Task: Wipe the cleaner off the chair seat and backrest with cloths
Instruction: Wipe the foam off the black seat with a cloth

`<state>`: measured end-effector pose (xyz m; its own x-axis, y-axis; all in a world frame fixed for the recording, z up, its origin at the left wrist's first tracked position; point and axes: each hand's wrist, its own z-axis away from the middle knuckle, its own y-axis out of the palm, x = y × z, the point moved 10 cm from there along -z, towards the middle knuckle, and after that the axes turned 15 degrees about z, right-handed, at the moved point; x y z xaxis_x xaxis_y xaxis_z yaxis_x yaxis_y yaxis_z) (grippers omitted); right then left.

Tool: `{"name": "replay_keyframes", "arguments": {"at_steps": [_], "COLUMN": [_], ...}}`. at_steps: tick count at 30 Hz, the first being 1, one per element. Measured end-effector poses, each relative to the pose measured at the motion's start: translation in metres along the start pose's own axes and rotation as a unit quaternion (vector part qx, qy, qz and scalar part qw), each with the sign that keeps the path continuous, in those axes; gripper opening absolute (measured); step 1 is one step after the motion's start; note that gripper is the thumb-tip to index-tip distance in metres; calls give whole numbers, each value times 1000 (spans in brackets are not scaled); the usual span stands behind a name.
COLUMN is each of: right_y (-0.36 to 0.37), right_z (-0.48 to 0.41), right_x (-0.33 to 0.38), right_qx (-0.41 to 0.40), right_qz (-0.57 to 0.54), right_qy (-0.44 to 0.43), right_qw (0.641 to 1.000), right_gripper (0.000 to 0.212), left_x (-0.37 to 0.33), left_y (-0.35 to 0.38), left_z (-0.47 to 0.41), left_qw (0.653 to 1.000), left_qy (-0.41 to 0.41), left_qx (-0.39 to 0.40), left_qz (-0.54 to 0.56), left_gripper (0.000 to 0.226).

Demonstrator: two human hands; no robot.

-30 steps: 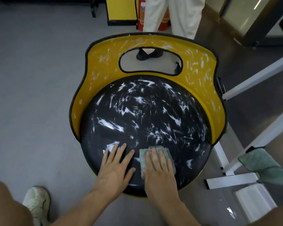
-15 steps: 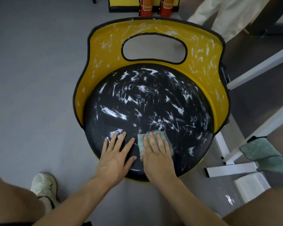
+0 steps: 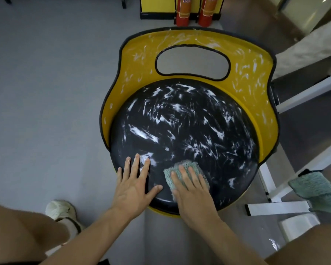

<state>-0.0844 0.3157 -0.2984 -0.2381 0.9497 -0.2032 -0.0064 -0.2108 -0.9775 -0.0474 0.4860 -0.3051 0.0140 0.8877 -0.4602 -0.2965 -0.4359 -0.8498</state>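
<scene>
My right fingers (image 3: 184, 177) lie flat and together on the green cloth (image 3: 190, 166), pressing it to the front of the black chair seat (image 3: 189, 131) — flat for a wide wipe, I'd say. My left fingers (image 3: 135, 167), spread bare beside it, likely steady the seat; white cleaner (image 3: 141, 133) streaks seat and yellow backrest (image 3: 138, 60).

round black seat (image 3: 183, 134) and yellow backrest (image 3: 252, 96) streaked with white cleaner; green cloth (image 3: 189, 167) flat on seat's near edge.
</scene>
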Motion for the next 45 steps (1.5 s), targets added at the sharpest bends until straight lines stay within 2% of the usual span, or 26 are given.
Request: {"name": "replay_keyframes", "arguments": {"at_steps": [3,9,16,24,31,35,39,45], "right_y": [3,1,5,3,5,4,0,8], "right_z": [17,-35,20,-26,27,0,-27,15], "right_x": [1,10,11,13,15,19,21,19], "right_qx": [9,17,13,31,33,24,50,73], "right_qz": [3,-1,5,-22,-26,-19,-32,-25], "right_qy": [-31,3,-29,16,-29,-25,15,-17], "right_qw": [999,1000,999,999,999,999,998,997], "right_gripper": [58,57,59,57,58,58,58,57], "left_x": [2,0,-1,-1,-2,-2,-3,-3], "left_y": [-1,-6,-3,-4,-4,-4,-6,-6], "left_z": [3,1,-1,-3,-4,-5,-4,-3], "left_qw": [1000,1000,999,998,998,997,997,997], "left_qy": [1,-4,-24,-29,-28,-31,-29,-26], "left_qx": [4,20,33,30,38,40,40,44], "left_qz": [-9,5,25,56,49,52,60,64], "left_gripper": [95,89,91,94,94,95,96,94]}}
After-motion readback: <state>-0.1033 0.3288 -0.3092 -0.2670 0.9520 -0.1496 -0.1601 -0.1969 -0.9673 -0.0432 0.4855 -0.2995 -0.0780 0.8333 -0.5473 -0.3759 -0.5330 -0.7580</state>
